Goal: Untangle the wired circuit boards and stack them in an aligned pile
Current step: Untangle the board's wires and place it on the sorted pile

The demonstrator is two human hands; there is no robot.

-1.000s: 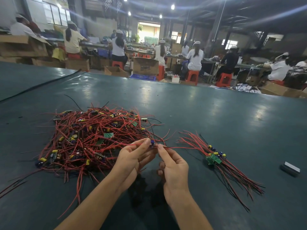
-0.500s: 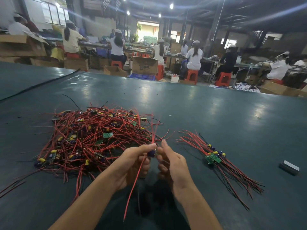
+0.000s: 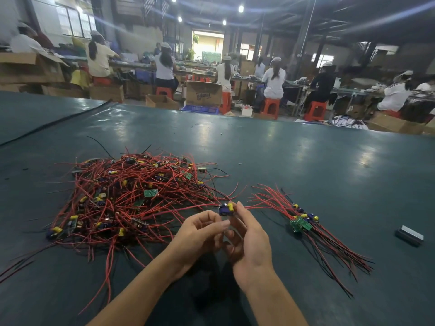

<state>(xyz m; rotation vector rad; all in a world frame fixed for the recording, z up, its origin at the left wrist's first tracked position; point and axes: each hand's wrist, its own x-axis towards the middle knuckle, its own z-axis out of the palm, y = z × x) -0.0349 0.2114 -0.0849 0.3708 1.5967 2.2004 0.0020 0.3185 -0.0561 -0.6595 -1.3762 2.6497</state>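
Observation:
A big tangled heap of red-wired circuit boards (image 3: 131,198) lies on the dark green table (image 3: 282,165), left of centre. A small aligned stack of green boards (image 3: 301,224) with their wires fanned out lies to the right. Between them I hold one circuit board (image 3: 226,209) with blue and yellow parts just above the table. My right hand (image 3: 250,241) pinches it at the fingertips. The curled fingers of my left hand (image 3: 200,231) sit just under the board; whether they grip it or its wire I cannot tell. Red wires run from the board both ways.
A small dark block with a silver top (image 3: 409,236) lies at the far right of the table. A black cable (image 3: 54,123) runs along the left. Beyond the far edge, seated people work among cardboard boxes (image 3: 203,94) and red stools.
The board has been lifted and turned upward at my fingertips. The long red wire that hung down toward me half a second ago now trails sideways. My left hand has dropped slightly below the board.

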